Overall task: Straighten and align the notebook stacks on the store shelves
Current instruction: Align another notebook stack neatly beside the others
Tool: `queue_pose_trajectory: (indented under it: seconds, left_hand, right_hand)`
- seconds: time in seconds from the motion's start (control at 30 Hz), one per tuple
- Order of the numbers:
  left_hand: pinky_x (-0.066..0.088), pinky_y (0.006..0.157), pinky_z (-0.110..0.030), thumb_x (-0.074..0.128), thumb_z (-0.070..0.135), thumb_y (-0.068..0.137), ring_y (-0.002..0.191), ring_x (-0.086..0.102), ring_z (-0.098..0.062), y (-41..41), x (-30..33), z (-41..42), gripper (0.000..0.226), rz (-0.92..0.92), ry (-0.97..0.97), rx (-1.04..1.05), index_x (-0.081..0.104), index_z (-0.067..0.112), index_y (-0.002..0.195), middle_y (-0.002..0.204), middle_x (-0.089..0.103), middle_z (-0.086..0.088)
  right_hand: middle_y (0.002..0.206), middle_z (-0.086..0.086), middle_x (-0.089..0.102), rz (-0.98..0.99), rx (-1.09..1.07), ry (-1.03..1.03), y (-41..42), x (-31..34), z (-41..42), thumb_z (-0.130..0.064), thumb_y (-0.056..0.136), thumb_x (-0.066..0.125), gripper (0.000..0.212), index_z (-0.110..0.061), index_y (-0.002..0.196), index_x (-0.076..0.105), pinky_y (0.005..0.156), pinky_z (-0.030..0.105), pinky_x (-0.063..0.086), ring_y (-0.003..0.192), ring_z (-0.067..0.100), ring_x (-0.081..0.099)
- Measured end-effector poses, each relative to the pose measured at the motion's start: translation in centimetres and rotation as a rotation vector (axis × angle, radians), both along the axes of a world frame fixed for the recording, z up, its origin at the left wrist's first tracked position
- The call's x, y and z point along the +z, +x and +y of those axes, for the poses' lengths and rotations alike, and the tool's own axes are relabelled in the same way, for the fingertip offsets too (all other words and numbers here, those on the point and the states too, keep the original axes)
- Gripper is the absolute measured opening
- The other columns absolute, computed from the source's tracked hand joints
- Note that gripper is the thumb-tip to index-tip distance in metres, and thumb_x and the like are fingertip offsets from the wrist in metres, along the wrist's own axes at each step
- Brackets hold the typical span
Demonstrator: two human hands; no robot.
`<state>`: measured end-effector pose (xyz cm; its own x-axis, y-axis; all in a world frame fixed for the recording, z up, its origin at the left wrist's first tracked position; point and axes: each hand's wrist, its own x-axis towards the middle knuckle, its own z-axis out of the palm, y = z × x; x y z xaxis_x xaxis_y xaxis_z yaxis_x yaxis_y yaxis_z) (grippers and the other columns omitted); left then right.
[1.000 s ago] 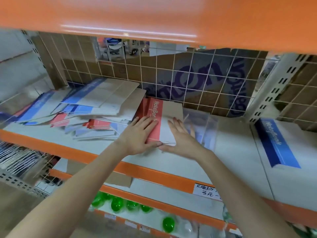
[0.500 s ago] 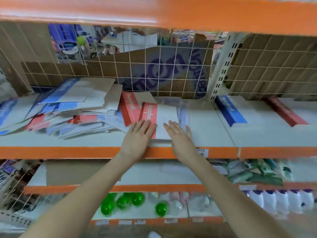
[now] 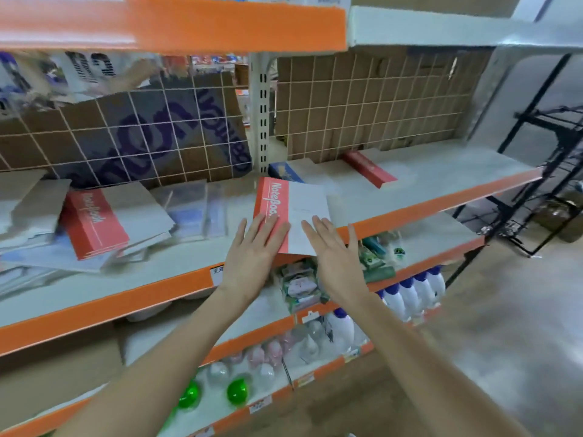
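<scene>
Red-spined notebook (image 3: 291, 212) sat at the front edge of the shelf (image 3: 426, 184), its near corner overhanging the orange lip, just right of the messy pile (image 3: 94, 222). Both hands were on it, fingers straight and spread. Left hand (image 3: 252, 257) lay flat over the red spine band. Right hand (image 3: 337, 257) lay over the white cover's near right corner. Neither curled round anything, so palms-down contact only. Blur made it hard to tell if it was one book or a thin stack, or how firmly the palms pressed.

Handling guess: light, thin, flexible cover, probably slick on the painted shelf. It should slide easily under flat pressure, but a one-sided push would skew it, and the overhanging corner could bend. Best purchase was likely the stiffer spine edge plus the opposite long edge, squaring between both palms. The blue stack (image 3: 284, 171) and red stack (image 3: 369, 168) further back gave alignment references.
</scene>
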<state>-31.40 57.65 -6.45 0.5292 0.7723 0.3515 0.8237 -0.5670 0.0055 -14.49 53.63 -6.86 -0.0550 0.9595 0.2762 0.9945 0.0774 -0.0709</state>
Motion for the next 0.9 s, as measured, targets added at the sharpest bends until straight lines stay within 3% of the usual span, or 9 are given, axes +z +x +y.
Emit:
queue_pose_trajectory:
  seconds: [0.27,0.47,0.73,0.9]
  left_hand:
    - [-0.007,0.115,-0.042,0.041,0.015,0.097,0.146,0.001,-0.024,16.8,-0.5,2.5,0.064,0.000,0.001,-0.090,0.007,0.020,0.151,0.158,0.007,-0.005]
    - [-0.006,0.116,-0.043,0.043,0.004,0.092,0.145,0.003,-0.026,27.6,-0.9,3.2,0.067,-0.063,-0.047,-0.081,0.013,0.018,0.150,0.157,0.012,-0.007]
    - [-0.005,0.116,-0.042,0.043,0.008,0.094,0.145,0.004,-0.020,34.4,-1.2,7.7,0.065,-0.028,-0.049,0.040,0.014,0.022,0.150,0.157,0.015,-0.001]
    - [-0.005,0.116,-0.043,0.050,-0.003,0.086,0.145,0.012,-0.022,36.4,-2.9,12.8,0.072,-0.067,-0.069,0.124,0.025,0.022,0.148,0.154,0.025,-0.003]
  right_hand:
    - [0.160,-0.001,0.004,-0.045,-0.119,0.002,16.4,-0.9,1.4,0.004,0.085,0.042,0.083,-0.024,0.152,0.002,0.112,0.049,-0.015,0.147,0.013,0.000]
    - [0.160,0.000,0.003,-0.065,-0.090,-0.042,27.4,-0.9,2.8,0.008,0.084,0.040,0.084,-0.022,0.152,0.001,0.110,0.047,-0.019,0.147,0.014,-0.002]
    - [0.160,0.000,0.003,0.008,-0.038,-0.069,33.9,-1.4,8.1,0.006,0.088,0.040,0.079,-0.022,0.152,0.004,0.112,0.047,-0.016,0.147,0.014,-0.004]
    - [0.159,0.000,0.008,-0.038,0.036,-0.109,36.2,-2.3,14.6,0.006,0.088,0.042,0.077,-0.017,0.152,0.007,0.112,0.049,-0.016,0.147,0.014,-0.002]
